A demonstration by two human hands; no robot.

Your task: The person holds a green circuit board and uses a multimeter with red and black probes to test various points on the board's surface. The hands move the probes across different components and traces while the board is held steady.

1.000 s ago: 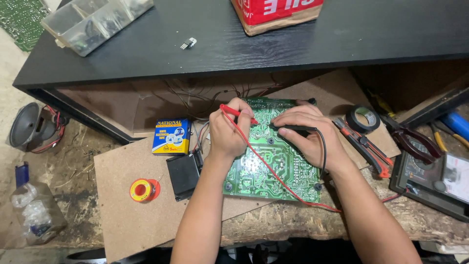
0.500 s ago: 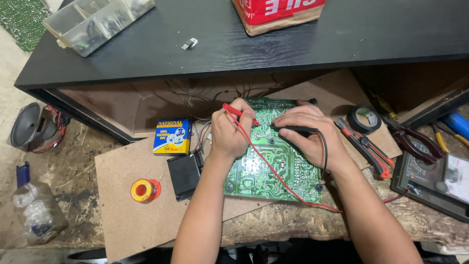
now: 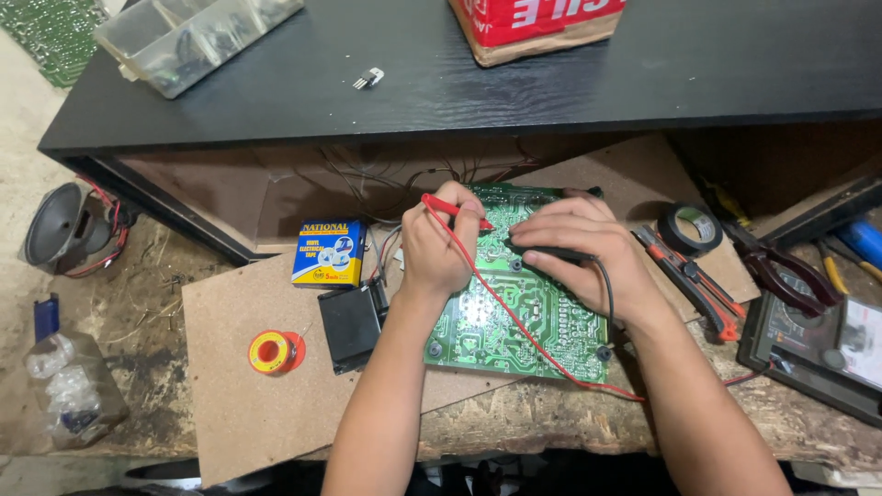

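A green circuit board (image 3: 514, 317) lies solder side up on a brown hardboard sheet (image 3: 257, 386). My left hand (image 3: 439, 246) grips a red meter probe (image 3: 448, 208) and points its tip at the board's upper middle. My right hand (image 3: 577, 248) holds a black meter probe (image 3: 551, 252) flat against the board beside it. A red lead (image 3: 533, 342) and a black lead (image 3: 608, 294) run across the board toward a multimeter (image 3: 813, 344) at the right.
A black shelf (image 3: 459, 83) overhangs the work area, with a clear parts box (image 3: 188, 37), a small component (image 3: 367, 78) and a red carton (image 3: 533, 23). Nearby lie a blue-yellow tape box (image 3: 329, 253), solder spool (image 3: 271, 351), black block (image 3: 349, 323), tape roll (image 3: 689, 228), cutters (image 3: 694, 280), pliers (image 3: 785, 271), a speaker (image 3: 64, 225).
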